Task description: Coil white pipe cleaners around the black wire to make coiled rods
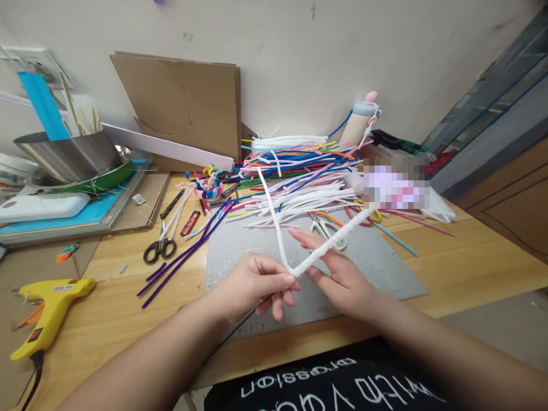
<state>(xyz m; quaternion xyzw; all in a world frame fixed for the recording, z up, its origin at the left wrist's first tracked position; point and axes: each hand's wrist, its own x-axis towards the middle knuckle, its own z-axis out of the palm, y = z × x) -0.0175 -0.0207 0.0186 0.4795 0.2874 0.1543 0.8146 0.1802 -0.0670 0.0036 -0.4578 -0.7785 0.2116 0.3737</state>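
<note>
My left hand [268,285] pinches a white pipe cleaner [274,220] where it meets a stem wrapped in white fuzz [331,242]. From that pinch the pipe cleaner's loose length points up and away, and a thin dark wire [231,337] sticks out toward the lower left. The wrapped stem slants up to the right, ending at a blurred lilac and pink patch [396,188] whose shape I cannot make out. My right hand [342,279] is open beside the stem, fingers stretched out and apart, with the stem passing between fingers and thumb.
Piled pipe cleaners [308,197] lie behind a grey cutting mat [252,242]. Black-handled scissors [160,248], purple pipe cleaners [184,257] and a yellow glue gun [53,308] are at left. Pale-handled scissors [327,228] rest on the mat. Cardboard [184,103] leans against the wall.
</note>
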